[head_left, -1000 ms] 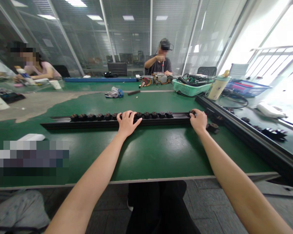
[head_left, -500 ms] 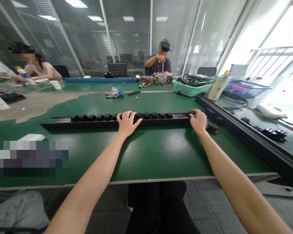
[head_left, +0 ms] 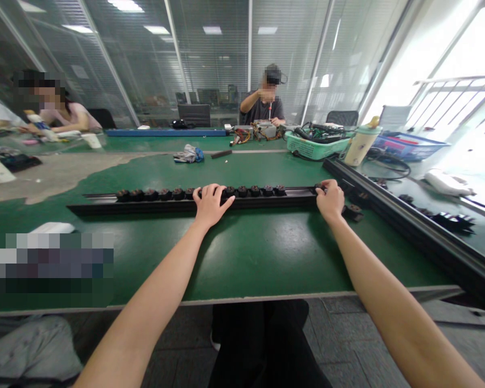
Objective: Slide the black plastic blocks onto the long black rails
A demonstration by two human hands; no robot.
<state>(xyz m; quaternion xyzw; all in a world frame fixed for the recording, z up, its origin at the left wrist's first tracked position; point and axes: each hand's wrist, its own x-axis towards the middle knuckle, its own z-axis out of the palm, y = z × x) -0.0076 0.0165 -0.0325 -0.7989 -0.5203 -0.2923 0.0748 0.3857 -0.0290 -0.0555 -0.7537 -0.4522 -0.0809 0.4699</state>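
A long black rail [head_left: 153, 205] lies across the green table [head_left: 246, 258], with a row of several small black socket modules [head_left: 161, 192] set along its top. My left hand [head_left: 210, 205] rests on the middle of the rail, fingers spread flat over the modules. At the rail's right end my right hand [head_left: 328, 200] curls its fingers round the end piece. One loose black module [head_left: 353, 212] lies just right of that hand.
A second long black rail [head_left: 412, 226] runs diagonally along the right side, with loose modules [head_left: 455, 221] beyond it. Farther back stand a green basket of cables [head_left: 317, 143], a cream bottle [head_left: 359, 144] and a blue basket [head_left: 412, 145]. Two other people sit at the far tables.
My right hand has edged slightly left and inward along the rail's end. The left hand and the rail stay where they were.
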